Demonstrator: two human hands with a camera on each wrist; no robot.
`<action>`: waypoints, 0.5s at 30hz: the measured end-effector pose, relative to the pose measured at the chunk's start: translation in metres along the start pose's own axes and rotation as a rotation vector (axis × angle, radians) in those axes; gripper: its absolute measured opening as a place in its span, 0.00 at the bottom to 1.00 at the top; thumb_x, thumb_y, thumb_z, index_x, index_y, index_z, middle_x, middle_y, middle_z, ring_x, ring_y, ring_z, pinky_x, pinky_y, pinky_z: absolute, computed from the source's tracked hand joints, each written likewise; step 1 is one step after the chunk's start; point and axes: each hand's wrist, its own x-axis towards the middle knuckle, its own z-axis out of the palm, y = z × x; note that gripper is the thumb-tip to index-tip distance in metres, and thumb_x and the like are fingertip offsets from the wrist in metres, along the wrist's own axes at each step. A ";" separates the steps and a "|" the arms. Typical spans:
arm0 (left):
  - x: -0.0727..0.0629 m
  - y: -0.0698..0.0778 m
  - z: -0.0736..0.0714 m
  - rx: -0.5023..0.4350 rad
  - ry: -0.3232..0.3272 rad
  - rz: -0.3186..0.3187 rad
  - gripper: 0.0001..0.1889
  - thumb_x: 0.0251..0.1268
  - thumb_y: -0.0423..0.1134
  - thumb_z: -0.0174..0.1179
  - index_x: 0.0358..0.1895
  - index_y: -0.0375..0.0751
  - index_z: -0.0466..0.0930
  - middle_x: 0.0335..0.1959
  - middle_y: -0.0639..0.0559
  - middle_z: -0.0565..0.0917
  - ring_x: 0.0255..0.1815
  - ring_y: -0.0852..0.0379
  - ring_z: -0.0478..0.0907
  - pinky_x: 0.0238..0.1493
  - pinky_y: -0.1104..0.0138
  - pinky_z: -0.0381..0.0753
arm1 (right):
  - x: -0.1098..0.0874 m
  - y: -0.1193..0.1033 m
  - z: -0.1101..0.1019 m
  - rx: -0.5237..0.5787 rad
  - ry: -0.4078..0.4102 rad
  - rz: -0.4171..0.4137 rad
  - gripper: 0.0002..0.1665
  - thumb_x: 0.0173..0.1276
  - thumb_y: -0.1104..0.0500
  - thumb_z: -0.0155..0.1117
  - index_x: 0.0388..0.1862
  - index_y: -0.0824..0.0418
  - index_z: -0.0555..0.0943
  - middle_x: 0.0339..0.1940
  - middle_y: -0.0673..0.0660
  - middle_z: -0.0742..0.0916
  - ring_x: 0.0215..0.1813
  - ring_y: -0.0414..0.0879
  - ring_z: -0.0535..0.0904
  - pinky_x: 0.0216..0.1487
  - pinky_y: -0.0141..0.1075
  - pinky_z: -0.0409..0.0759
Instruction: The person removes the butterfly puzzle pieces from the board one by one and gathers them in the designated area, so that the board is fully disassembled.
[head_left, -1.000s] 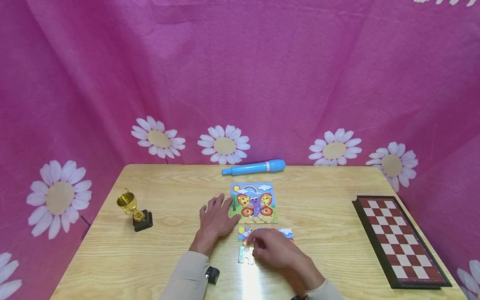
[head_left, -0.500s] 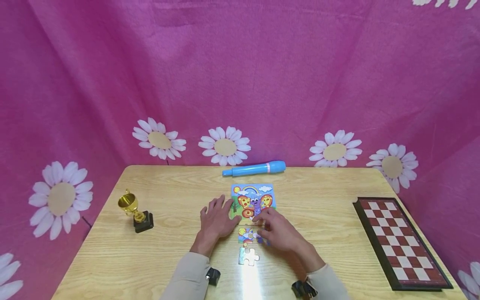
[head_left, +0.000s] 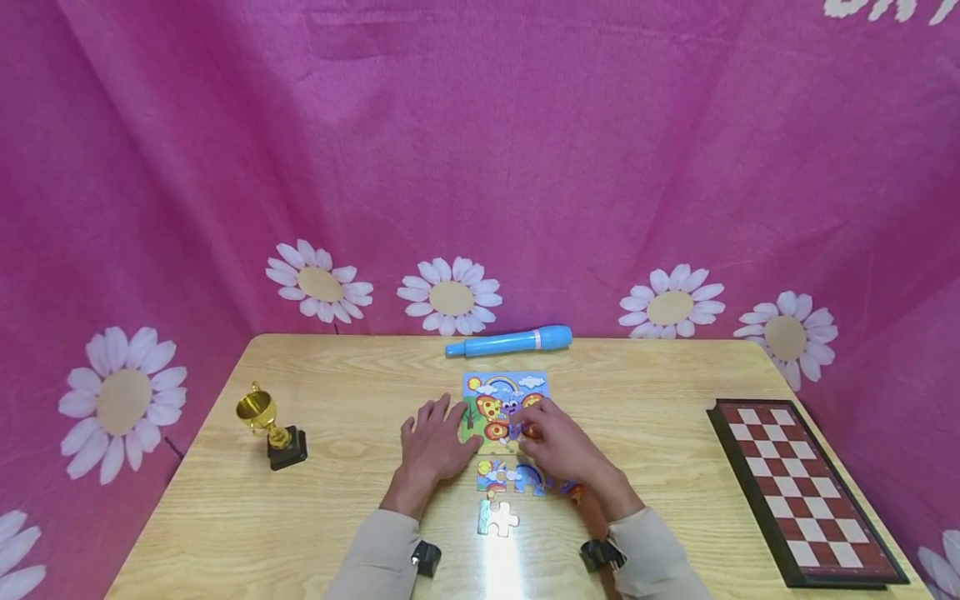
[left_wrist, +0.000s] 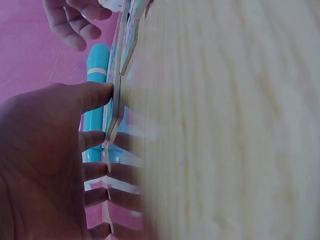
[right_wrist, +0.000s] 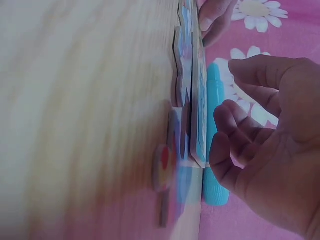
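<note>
My left hand (head_left: 435, 446) rests flat on the table with fingers spread along the left side of a square butterfly puzzle (head_left: 474, 408). In the left wrist view, its thumb and fingertips touch the puzzle's edge (left_wrist: 116, 100). Above the puzzle's right half hovers my right hand (head_left: 562, 450), fingers loosely bent. The right wrist view shows nothing between its thumb and fingers (right_wrist: 225, 125), and they stand apart from the puzzle. Nearer the front lie loose jigsaw pieces: a sun piece (head_left: 487, 477), a rainbow piece (head_left: 531, 478) and a glare-washed one (head_left: 487, 518). Another piece (head_left: 573, 490) is partly hidden by my right wrist.
A blue microphone-shaped toy (head_left: 510, 342) lies behind the puzzle. To the left stands a small gold trophy cup (head_left: 281, 437) on a black base. A red and white checkerboard (head_left: 806, 483) lies at the right edge. A pink flowered cloth (head_left: 525, 183) hangs behind the table.
My right hand has moved away from the loose pieces, forward over the puzzle, uncovering the rainbow piece and most of the front one. The left hand stays at the puzzle's left side.
</note>
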 end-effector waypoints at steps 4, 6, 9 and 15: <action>-0.001 0.000 0.000 0.000 0.006 0.003 0.31 0.64 0.60 0.55 0.69 0.53 0.68 0.75 0.45 0.62 0.74 0.41 0.57 0.68 0.39 0.57 | 0.007 0.001 0.003 -0.015 -0.004 0.023 0.18 0.61 0.63 0.65 0.51 0.55 0.81 0.48 0.54 0.78 0.47 0.44 0.77 0.53 0.43 0.77; -0.001 -0.001 0.001 0.001 0.002 -0.001 0.31 0.64 0.60 0.54 0.69 0.54 0.68 0.75 0.45 0.61 0.74 0.41 0.57 0.68 0.39 0.57 | 0.010 0.002 0.004 -0.045 -0.011 0.037 0.20 0.61 0.63 0.64 0.53 0.55 0.81 0.50 0.54 0.78 0.48 0.44 0.77 0.54 0.44 0.77; -0.001 -0.001 0.002 0.000 -0.003 -0.006 0.31 0.64 0.60 0.54 0.69 0.54 0.67 0.75 0.45 0.61 0.74 0.42 0.57 0.68 0.39 0.56 | 0.015 0.004 0.005 -0.079 -0.029 0.063 0.23 0.60 0.62 0.64 0.56 0.55 0.80 0.50 0.54 0.78 0.48 0.44 0.75 0.55 0.43 0.76; -0.001 -0.002 0.002 -0.014 0.002 0.005 0.31 0.64 0.59 0.54 0.70 0.54 0.67 0.75 0.45 0.61 0.74 0.41 0.56 0.68 0.39 0.56 | 0.025 0.008 0.004 -0.158 -0.041 0.070 0.25 0.58 0.61 0.67 0.57 0.55 0.80 0.45 0.52 0.78 0.45 0.45 0.72 0.53 0.41 0.73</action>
